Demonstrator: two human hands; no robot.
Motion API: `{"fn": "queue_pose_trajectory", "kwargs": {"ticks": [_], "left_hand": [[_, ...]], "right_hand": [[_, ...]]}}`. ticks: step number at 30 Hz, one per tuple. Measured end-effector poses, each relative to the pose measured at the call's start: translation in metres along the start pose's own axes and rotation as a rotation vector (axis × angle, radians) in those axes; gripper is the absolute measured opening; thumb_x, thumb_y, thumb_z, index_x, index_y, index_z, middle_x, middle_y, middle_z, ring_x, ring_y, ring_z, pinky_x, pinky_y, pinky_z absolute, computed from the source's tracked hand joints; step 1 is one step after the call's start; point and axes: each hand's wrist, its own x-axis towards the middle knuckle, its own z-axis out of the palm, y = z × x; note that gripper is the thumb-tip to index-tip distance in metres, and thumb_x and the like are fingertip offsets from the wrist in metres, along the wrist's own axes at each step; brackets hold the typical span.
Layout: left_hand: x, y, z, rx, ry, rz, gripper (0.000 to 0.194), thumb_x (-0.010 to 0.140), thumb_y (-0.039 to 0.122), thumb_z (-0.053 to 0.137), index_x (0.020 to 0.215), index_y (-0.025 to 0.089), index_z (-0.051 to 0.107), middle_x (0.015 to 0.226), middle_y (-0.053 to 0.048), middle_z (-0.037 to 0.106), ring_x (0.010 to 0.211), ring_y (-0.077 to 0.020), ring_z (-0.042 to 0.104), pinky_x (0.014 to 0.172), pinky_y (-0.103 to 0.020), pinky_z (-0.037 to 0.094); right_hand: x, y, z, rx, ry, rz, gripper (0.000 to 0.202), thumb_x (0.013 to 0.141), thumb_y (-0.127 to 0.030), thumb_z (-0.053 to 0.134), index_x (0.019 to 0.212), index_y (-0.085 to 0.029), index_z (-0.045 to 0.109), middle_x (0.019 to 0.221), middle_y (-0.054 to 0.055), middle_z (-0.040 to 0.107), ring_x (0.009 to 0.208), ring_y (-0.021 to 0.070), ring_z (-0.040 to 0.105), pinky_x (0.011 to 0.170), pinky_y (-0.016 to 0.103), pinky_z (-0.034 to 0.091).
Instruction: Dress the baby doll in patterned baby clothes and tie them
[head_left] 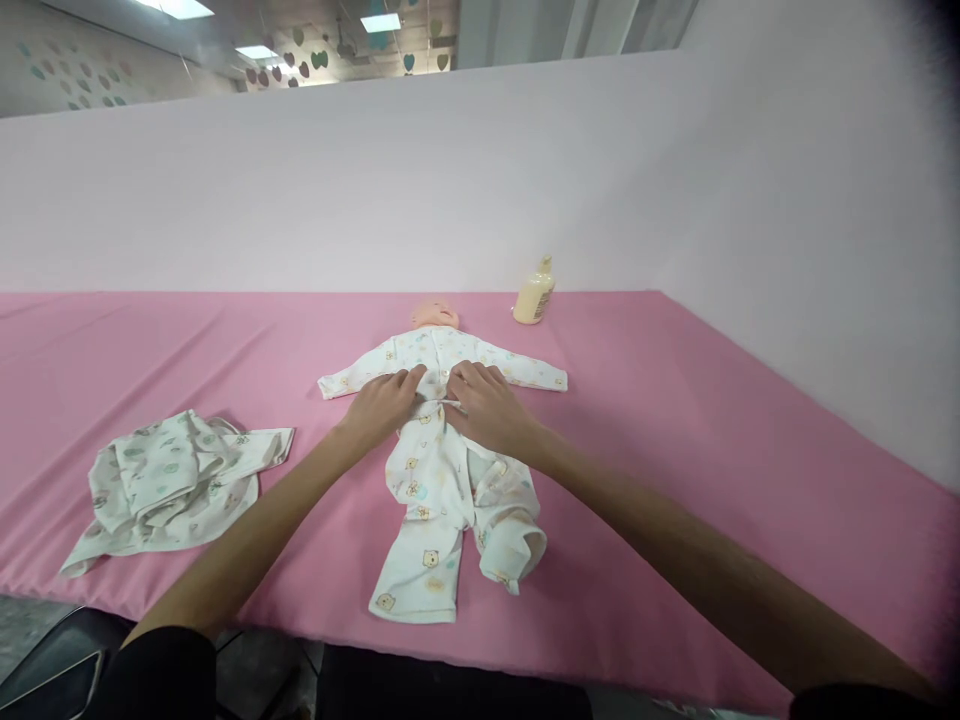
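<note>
A table covered in a pink cloth [675, 420] runs the full width of the scene, against white walls at its far and right edges. A doll in a white printed sleepsuit [439, 470] lies on its back at the centre, head toward the far wall. A crumpled white garment [169, 485] lies near the left, and a cream bottle [534, 295] stands at the far edge, right of the doll's head.
</note>
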Motion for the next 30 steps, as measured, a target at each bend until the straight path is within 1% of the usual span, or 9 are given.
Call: {"fn": "queue_pose_trajectory", "kwargs": {"ticks": [4,8,14,17,21,23,25,27,30], "left_hand": [[0.01,0.006,-0.007,-0.11,0.128,-0.138,0.033,0.096,0.015,0.032,0.123,0.017,0.05,0.088,-0.006,0.067,0.075,-0.0208,0.063,0.067,-0.029,0.042],[0.004,0.013,-0.011,-0.208,0.212,-0.137,0.031,0.097,0.017,0.032,0.121,0.018,0.051,0.085,-0.004,0.068,0.075,-0.0201,0.063,0.066,-0.028,0.042],[-0.017,0.005,0.006,-0.205,0.209,-0.026,0.032,0.096,0.016,0.034,0.123,0.016,0.051,0.106,-0.011,0.069,0.099,-0.0247,0.065,0.081,-0.034,0.047],[-0.022,0.001,0.008,-0.191,0.185,-0.096,0.032,0.095,0.016,0.035,0.123,0.017,0.05,0.111,-0.011,0.068,0.105,-0.0262,0.064,0.082,-0.035,0.048],[-0.028,0.002,0.008,-0.169,0.127,-0.215,0.039,0.092,0.023,0.046,0.131,0.016,0.045,0.117,-0.013,0.061,0.097,-0.0266,0.064,0.073,-0.034,0.047],[-0.031,0.001,0.01,-0.187,0.065,-0.269,0.037,0.091,0.028,0.049,0.126,0.015,0.047,0.116,-0.014,0.06,0.09,-0.0264,0.063,0.066,-0.033,0.044],[-0.034,-0.002,0.013,-0.221,-0.031,-0.314,0.021,0.093,0.03,0.047,0.106,0.015,0.055,0.098,-0.012,0.064,0.078,-0.0247,0.062,0.061,-0.032,0.039],[-0.034,-0.006,0.014,-0.252,-0.09,-0.341,0.02,0.096,0.029,0.042,0.082,0.018,0.053,0.075,-0.006,0.061,0.067,-0.0219,0.058,0.057,-0.03,0.034],[-0.034,-0.008,0.009,-0.292,-0.019,-0.378,0.021,0.092,0.017,0.041,0.072,0.02,0.046,0.068,-0.003,0.058,0.061,-0.0185,0.055,0.056,-0.028,0.03]], "right_hand": [[0.002,0.003,0.002,-0.011,0.007,-0.052,0.016,0.094,-0.026,0.053,0.091,-0.016,0.064,0.109,0.014,0.057,0.097,0.0268,0.051,0.083,0.039,0.037],[0.011,0.005,0.006,-0.185,0.099,-0.025,0.021,0.096,-0.02,0.046,0.092,-0.014,0.066,0.103,0.017,0.059,0.093,0.0294,0.05,0.079,0.041,0.033],[0.026,0.009,0.021,-0.352,0.183,0.113,0.03,0.091,-0.005,0.037,0.088,-0.012,0.065,0.084,0.016,0.059,0.075,0.0263,0.047,0.072,0.041,0.028],[0.026,0.006,0.024,-0.307,0.179,0.13,0.028,0.091,-0.007,0.038,0.087,-0.012,0.066,0.085,0.017,0.06,0.077,0.0274,0.048,0.074,0.042,0.029],[0.018,-0.006,0.014,-0.155,0.129,-0.061,0.022,0.092,-0.014,0.044,0.09,-0.014,0.066,0.112,0.018,0.061,0.1,0.0302,0.05,0.085,0.044,0.032],[0.015,-0.013,0.006,-0.068,0.12,-0.123,0.021,0.094,-0.02,0.047,0.092,-0.015,0.068,0.126,0.017,0.057,0.112,0.0304,0.048,0.091,0.044,0.032],[0.015,-0.02,-0.001,0.007,0.108,-0.14,0.026,0.096,-0.028,0.049,0.087,-0.016,0.07,0.131,0.016,0.055,0.118,0.0304,0.047,0.094,0.045,0.032],[0.017,-0.028,-0.003,0.04,0.077,-0.171,0.031,0.097,-0.034,0.05,0.082,-0.018,0.072,0.135,0.014,0.054,0.122,0.0307,0.045,0.097,0.046,0.032],[0.024,-0.039,0.003,-0.004,0.012,-0.272,0.029,0.098,-0.03,0.05,0.087,-0.022,0.076,0.149,0.01,0.046,0.131,0.0324,0.039,0.1,0.05,0.03]]}}
